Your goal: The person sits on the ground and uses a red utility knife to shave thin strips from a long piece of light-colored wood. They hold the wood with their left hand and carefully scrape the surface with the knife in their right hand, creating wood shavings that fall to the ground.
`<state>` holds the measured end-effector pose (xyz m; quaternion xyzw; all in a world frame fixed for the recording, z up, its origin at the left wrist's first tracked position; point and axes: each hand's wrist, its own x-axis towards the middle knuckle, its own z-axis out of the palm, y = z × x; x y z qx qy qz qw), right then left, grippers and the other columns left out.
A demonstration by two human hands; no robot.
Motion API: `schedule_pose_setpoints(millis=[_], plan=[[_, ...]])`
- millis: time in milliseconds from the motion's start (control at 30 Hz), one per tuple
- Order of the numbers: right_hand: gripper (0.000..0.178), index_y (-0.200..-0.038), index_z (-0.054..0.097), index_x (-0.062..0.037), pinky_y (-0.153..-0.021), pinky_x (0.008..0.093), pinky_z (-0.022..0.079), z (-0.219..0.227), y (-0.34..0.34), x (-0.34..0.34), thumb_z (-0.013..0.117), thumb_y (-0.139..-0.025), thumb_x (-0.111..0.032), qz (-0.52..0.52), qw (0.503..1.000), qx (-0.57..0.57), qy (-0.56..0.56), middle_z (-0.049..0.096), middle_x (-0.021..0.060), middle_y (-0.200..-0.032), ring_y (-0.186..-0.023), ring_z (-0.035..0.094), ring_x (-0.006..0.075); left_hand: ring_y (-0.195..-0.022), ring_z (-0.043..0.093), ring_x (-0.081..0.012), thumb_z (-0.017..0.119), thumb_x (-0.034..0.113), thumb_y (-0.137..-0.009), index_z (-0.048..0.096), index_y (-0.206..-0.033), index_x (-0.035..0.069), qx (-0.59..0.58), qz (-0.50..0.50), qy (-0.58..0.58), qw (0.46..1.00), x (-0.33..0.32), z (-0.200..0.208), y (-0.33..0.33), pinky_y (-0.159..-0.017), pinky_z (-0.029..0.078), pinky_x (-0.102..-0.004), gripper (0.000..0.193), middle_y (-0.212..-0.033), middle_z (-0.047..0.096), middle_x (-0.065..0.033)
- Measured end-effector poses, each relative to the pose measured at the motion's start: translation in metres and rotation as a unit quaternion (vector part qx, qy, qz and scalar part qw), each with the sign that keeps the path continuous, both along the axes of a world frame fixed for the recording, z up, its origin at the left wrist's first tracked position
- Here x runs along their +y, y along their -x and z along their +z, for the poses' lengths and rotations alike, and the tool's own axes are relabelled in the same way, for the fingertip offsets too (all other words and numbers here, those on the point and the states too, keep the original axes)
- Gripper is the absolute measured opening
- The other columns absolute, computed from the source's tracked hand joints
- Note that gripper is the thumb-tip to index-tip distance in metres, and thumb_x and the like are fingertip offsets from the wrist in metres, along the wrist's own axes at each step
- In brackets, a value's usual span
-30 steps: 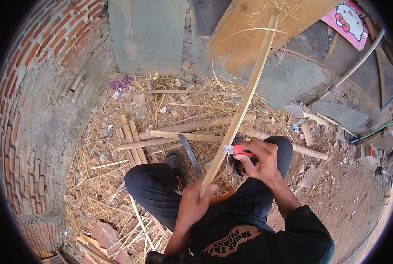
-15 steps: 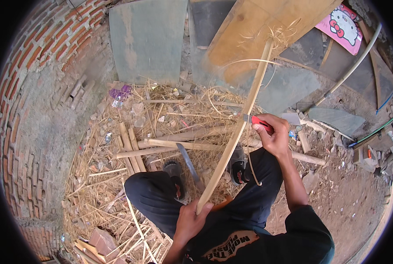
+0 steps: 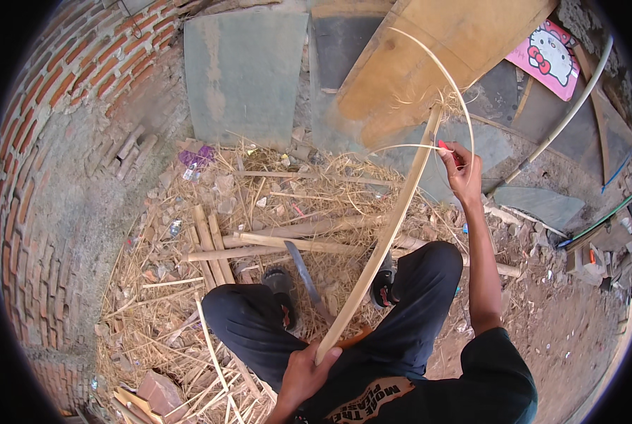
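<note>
We held a long bamboo strip point(image 3: 383, 233) slanting up from our lap toward the far wall, its lower end gripped in our left hand point(image 3: 305, 371), which was closed around it just above the dark trousers point(image 3: 408, 311). Our right hand point(image 3: 464, 173) was stretched out near the strip's upper end, fingers wrapped around a small red-handled knife point(image 3: 447, 152) set against the bamboo's edge. A thin pale sliver point(image 3: 443, 78) curled away from the top of the strip in a wide loop, so we judged that we were in the middle of shaving or splitting a fine band off the strip, with the cut near its far end. The next move seemed to call for a steady pull along the grain, with the left hand keeping the strip from twisting. Around our sandalled feet point(image 3: 383, 286) the ground was covered with straw-coloured shavings point(image 3: 153, 297) and several split bamboo lengths point(image 3: 295, 237) lying crosswise, and a long machete-like blade point(image 3: 305, 279) lay between our legs, close under the strip. Further out stood a curved brick wall point(image 3: 54, 162), grey slabs point(image 3: 245, 71) leaning upright, a tilted wooden board point(image 3: 429, 49) and a pink cartoon picture point(image 3: 551, 58). The board hung just beside the strip's tip and the looping sliver, which we judged could snag there.
</note>
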<state>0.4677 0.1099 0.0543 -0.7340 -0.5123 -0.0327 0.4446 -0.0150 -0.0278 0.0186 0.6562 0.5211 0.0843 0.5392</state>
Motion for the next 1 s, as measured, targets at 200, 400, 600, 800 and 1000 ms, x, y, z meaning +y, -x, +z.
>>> schedule_pose_setpoints(millis=[200,400,600,800,1000], plan=[[0.033,-0.118,0.081,-0.0009,-0.071,0.0281,0.051,-0.014,-0.066,0.017,0.075,-0.103,-0.030,-0.039,0.999,0.026,-0.007,0.076,0.0093,-0.084,-0.078,0.065,0.0102,-0.070,0.073,-0.0388,0.076,0.042,-0.102,0.075,-0.116,-0.001,0.009,-0.002,-0.016,1.000,-0.012,-0.002,0.001,-0.070,0.056,-0.0449,0.045,-0.074,0.070,-0.0208],[0.043,-0.115,0.069,-0.0071,-0.046,0.0229,0.021,-0.011,-0.063,0.012,0.058,-0.112,-0.048,0.148,0.903,0.403,-0.028,0.043,-0.0078,-0.069,-0.050,0.028,0.0014,-0.063,0.072,-0.0168,0.081,0.033,-0.100,0.072,-0.123,0.001,-0.112,-0.041,0.169,0.978,0.002,-0.021,0.024,-0.055,0.053,-0.0308,0.041,-0.071,0.071,-0.0090],[0.043,-0.123,0.061,-0.0084,-0.043,0.0212,0.024,-0.014,-0.059,0.011,0.050,-0.115,-0.049,0.286,0.715,0.625,-0.127,0.043,-0.0059,-0.072,-0.046,0.027,0.0027,-0.058,0.061,-0.0069,0.078,0.024,-0.104,0.070,-0.112,0.005,-0.262,-0.137,0.408,0.864,0.024,-0.058,0.033,-0.048,0.046,-0.0238,0.022,-0.074,0.064,0.0016],[0.049,-0.135,0.058,-0.0062,-0.046,0.0227,0.026,-0.017,0.007,-0.011,0.047,-0.116,-0.050,0.193,0.787,0.581,-0.081,0.047,-0.0037,-0.075,-0.049,0.030,0.0034,-0.056,0.051,-0.0021,0.075,0.020,-0.106,0.070,-0.113,0.004,-0.255,-0.032,0.244,0.935,0.034,-0.024,0.011,-0.048,0.038,-0.0217,0.018,-0.071,0.059,0.0049],[0.041,-0.123,0.064,-0.0049,-0.050,0.0232,0.026,-0.029,0.103,-0.073,0.049,-0.116,-0.042,0.190,0.846,0.493,0.074,0.051,-0.0029,-0.075,-0.054,0.032,0.0037,-0.075,0.065,-0.0075,0.078,0.022,-0.104,0.068,-0.120,0.001,-0.247,0.027,-0.003,0.969,0.051,-0.020,-0.013,-0.070,0.053,-0.0277,0.028,-0.088,0.070,-0.0006]])
